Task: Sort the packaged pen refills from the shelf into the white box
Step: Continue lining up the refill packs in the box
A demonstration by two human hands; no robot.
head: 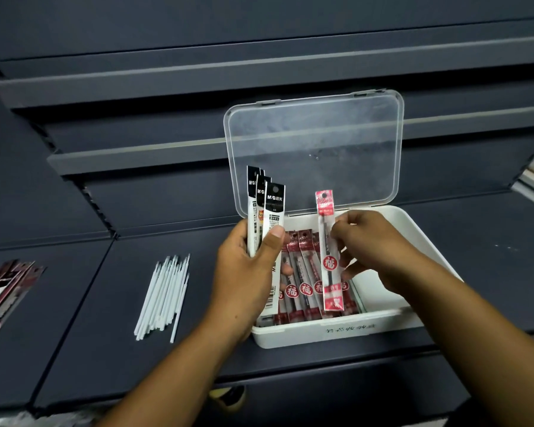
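The white box (392, 326) stands on the dark shelf, its clear lid (315, 149) raised at the back. Several red packaged refills (302, 272) lie side by side in the box's left part. My left hand (244, 272) grips a fan of black-and-white packaged refills (264, 208), held upright over the box's left edge. My right hand (373, 245) pinches one red packaged refill (329, 251) upright above the red row.
A bundle of loose white refill tubes (164, 297) lies on the shelf to the left of the box. At the far left edge lies a stack of dark red packages (0, 297). Stepped dark shelves (136, 158) rise behind.
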